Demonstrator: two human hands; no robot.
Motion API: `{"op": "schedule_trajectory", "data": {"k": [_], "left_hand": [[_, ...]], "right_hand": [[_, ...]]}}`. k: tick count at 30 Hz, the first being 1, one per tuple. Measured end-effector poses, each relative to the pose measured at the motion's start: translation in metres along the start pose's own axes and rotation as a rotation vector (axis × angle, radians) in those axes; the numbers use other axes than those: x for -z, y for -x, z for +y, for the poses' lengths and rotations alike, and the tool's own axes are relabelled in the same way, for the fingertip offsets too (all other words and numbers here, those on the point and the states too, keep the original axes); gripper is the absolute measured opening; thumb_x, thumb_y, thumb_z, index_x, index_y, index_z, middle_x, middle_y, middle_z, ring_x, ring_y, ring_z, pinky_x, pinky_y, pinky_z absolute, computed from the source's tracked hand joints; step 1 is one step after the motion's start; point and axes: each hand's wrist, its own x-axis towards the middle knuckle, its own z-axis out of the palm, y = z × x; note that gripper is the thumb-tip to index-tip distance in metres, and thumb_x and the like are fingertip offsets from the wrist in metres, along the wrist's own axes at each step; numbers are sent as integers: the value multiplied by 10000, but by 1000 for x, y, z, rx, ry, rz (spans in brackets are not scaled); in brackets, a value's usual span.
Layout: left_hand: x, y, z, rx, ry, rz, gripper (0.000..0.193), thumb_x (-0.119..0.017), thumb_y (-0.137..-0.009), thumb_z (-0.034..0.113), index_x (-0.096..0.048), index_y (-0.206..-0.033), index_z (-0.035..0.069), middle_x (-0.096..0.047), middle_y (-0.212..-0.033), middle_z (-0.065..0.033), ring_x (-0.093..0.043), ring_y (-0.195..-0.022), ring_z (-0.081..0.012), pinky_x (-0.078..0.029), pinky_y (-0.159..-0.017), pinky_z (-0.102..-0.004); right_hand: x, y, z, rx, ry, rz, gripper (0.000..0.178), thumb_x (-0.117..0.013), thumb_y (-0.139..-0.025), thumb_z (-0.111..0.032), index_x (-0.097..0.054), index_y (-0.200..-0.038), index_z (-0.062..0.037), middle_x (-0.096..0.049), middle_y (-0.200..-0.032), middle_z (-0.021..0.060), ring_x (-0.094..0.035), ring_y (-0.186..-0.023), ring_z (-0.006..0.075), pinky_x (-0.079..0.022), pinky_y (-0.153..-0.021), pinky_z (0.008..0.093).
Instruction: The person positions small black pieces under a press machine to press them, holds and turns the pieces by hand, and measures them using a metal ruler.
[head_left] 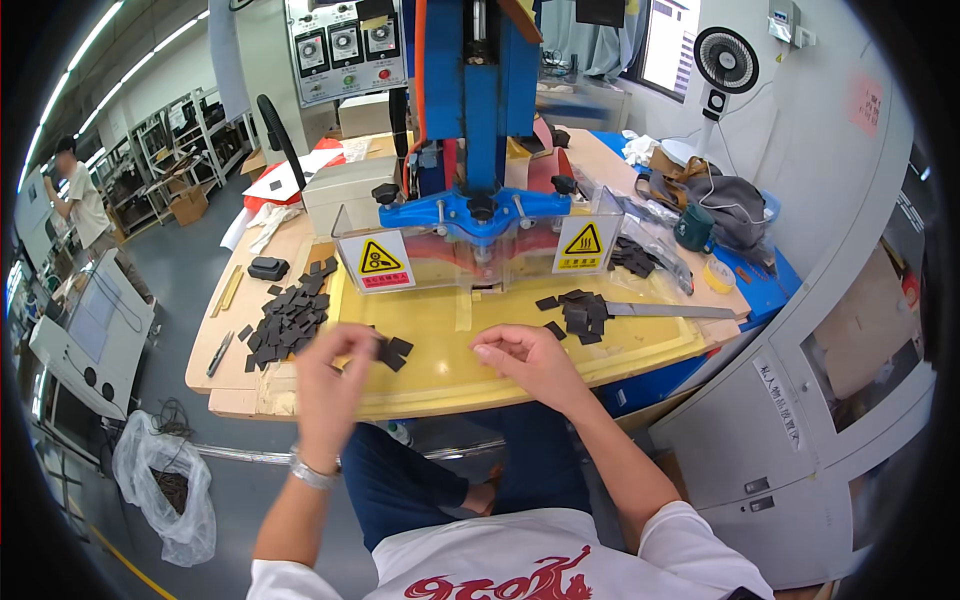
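My left hand is blurred by motion over the front left of the yellow work surface. It is beside a few small black square pieces; whether one is between its fingers cannot be made out. My right hand hovers over the middle of the surface, thumb and forefinger close together in a pinch. Nothing shows plainly in that pinch. A large loose pile of black pieces is left of my left hand. A smaller black pile lies beyond my right hand, touching a long metal ruler-like strip.
A blue press with a clear guard stands straight ahead, its dial panel at the upper left. Tweezers and a small black case lie left. A bag and a fan are right. A person stands far left.
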Motion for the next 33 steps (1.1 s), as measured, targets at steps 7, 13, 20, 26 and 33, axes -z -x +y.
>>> {"op": "schedule_trajectory", "data": {"k": [7,13,20,26,33], "left_hand": [[-71,29,13,287,450,-216,96,-704,-1036,14,-688,-1098,-58,-732,-945,-62,-731,-881,-114,-602,-816,-279],[-81,35,31,-38,88,-153,210,-751,-989,15,-693,-1186,-27,-754,-980,-128,-743,-828,-218,-612,-756,-346],[-83,48,28,-368,-301,-105,348,-815,-918,53,-721,-1248,-2,-776,-999,-197,-745,-840,-385,-604,-740,-432],[-86,42,24,-472,-262,-126,317,-791,-922,30,-739,-1231,-19,-785,-1028,-205,-760,-877,-384,-611,-757,-455],[-92,25,23,-486,-238,-213,324,-786,-910,5,-750,-1232,-14,-786,-1041,-211,-763,-899,-389,-608,-797,-444]], "right_hand": [[-16,19,-11,-88,-215,-66,180,-735,-1075,-177,-746,-1137,-8,-725,-860,-6,-627,-715,33,-469,-608,204],[-16,28,-6,-47,-239,97,151,-749,-1057,-144,-774,-1050,5,-705,-834,-32,-581,-695,6,-428,-600,191],[-33,39,-2,0,-209,176,138,-761,-1039,-111,-788,-999,17,-689,-806,-62,-521,-684,-16,-393,-602,194],[-32,41,4,-1,-244,180,126,-735,-1049,-88,-785,-1028,26,-723,-857,-42,-539,-704,-14,-417,-622,191],[-15,32,2,-20,-170,159,127,-726,-1056,-86,-779,-1045,29,-753,-918,-21,-613,-772,-1,-479,-682,192]]}}
